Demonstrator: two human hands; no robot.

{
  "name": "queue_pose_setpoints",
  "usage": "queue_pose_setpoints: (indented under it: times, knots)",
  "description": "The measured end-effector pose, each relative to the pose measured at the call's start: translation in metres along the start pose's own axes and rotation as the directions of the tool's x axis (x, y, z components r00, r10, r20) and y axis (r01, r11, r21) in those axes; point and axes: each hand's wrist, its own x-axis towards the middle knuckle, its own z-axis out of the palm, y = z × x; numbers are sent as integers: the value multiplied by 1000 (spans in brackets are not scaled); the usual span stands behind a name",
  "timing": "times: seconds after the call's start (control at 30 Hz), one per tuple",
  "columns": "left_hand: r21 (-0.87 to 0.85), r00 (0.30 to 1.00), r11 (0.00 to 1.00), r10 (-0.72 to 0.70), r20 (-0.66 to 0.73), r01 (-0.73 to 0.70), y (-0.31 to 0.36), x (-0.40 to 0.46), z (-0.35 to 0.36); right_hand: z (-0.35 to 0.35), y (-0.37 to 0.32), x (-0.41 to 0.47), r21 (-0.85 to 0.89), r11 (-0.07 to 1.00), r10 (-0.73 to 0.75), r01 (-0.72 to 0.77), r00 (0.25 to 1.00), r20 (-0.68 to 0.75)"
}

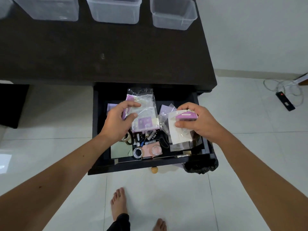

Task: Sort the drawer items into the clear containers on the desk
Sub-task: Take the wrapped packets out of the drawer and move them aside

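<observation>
The black drawer (98,124) stands pulled out below the dark desk (106,52). My left hand (116,120) grips a clear plastic packet with purple and white cards (145,114) over the drawer's middle. My right hand (195,120) holds another clear packet with a purple label and white card (180,130) over the drawer's right side. Underneath lie tape rolls (138,152), batteries (147,157), a pink pad (148,150), a green pad (120,150) and black scissors (163,141). Three clear containers (115,12) (50,9) (173,17) stand at the desk's far edge.
A wooden knob (154,170) sticks out of the drawer front. A black bag (201,167) hangs at the drawer's right corner. A power strip with white cables (285,100) lies on the tiled floor at right. My bare feet (119,202) stand below the drawer.
</observation>
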Motion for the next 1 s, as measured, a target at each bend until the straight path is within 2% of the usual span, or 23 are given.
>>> queue_pose_setpoints:
  times: [0.1,0.3,0.4,0.5,0.67,0.87,1.0]
  knots:
    - [-70,999,998,6,50,-2,21,8,9,-19,-5,-13,94,996,10,-3,997,-78]
    - [-35,989,995,97,114,-94,51,21,35,-56,-10,-43,291,955,18,62,965,-263]
    - [-20,972,991,133,194,-131,63,21,59,-62,-6,-52,325,942,18,82,956,-293]
    - [-107,942,982,180,282,-156,85,19,86,-66,0,-62,354,931,49,86,933,-357]
    - [-236,884,959,242,400,-155,120,12,134,-79,25,-80,321,942,91,97,848,-523]
    - [-300,867,949,228,442,-97,138,0,195,-99,58,-109,361,927,123,105,823,-555]
    - [-287,882,958,116,458,23,139,-12,235,-118,79,-127,416,904,153,102,830,-536]
